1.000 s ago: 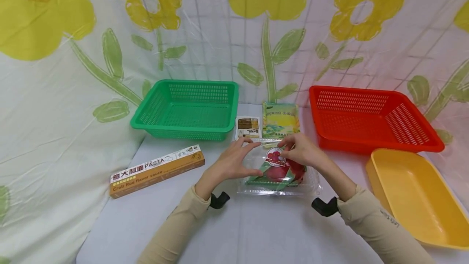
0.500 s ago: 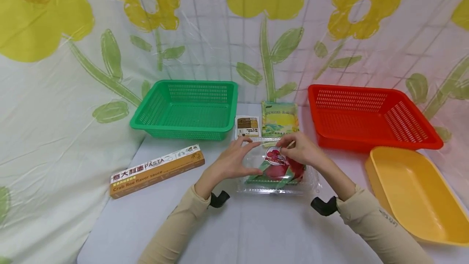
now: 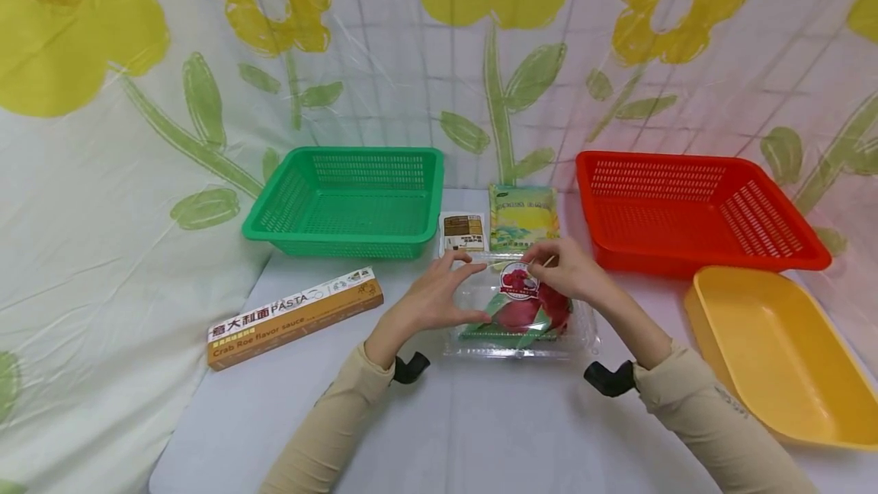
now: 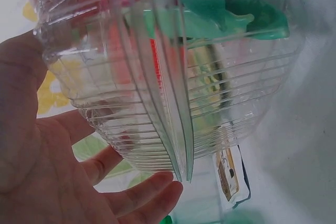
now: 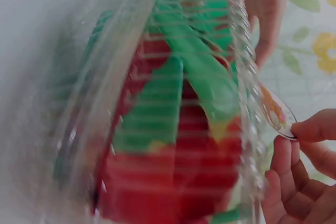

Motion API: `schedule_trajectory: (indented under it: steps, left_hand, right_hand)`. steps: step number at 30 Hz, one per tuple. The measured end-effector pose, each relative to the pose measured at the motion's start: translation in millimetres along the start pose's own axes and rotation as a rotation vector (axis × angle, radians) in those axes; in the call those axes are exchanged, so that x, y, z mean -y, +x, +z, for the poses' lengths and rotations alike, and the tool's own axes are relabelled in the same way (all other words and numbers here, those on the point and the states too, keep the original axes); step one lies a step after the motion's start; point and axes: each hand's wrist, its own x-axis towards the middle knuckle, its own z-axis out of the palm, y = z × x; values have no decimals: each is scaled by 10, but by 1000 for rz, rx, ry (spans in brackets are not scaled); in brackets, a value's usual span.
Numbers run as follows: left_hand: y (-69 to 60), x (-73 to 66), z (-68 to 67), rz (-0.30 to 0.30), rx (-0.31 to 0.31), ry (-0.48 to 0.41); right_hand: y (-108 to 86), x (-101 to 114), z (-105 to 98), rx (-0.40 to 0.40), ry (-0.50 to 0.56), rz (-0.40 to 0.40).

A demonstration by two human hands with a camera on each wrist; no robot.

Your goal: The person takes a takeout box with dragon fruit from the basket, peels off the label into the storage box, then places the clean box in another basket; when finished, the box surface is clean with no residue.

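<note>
A clear plastic clamshell box (image 3: 473,343), with red and green contents visible inside, sits in the middle of the table. A round red-and-white sticker (image 3: 519,281) is on its lid. My right hand (image 3: 569,271) pinches the sticker's edge between thumb and fingertip. In the right wrist view, that edge of the sticker (image 5: 277,113) stands up off the lid. My left hand (image 3: 434,294) holds the box's left side, thumb toward the front and fingers toward the back. The left wrist view shows its fingers around the ribbed end of the box (image 4: 131,145).
A green basket (image 3: 343,238) stands at the back left and a red basket (image 3: 706,258) at the back right. A yellow tub (image 3: 775,341) is at the right. Behind the box lie a yellow-green packet (image 3: 524,216) and a small white packet (image 3: 463,232). A pasta box (image 3: 295,319) lies at the left.
My right hand has shifted slightly, still pinching the sticker's edge. The left hand keeps its place on the box. The head view has tilted a little.
</note>
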Motion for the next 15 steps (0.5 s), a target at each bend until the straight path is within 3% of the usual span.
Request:
schedule_trajectory:
  steps: [10,15]
  left_hand:
    - [3,6,-7,15,-8,4]
    - [1,5,-8,16,-3,8]
  right_hand:
    - [-72,-39,-231,-27,12,4]
    - [-140,-118,-415,-66,-37,14]
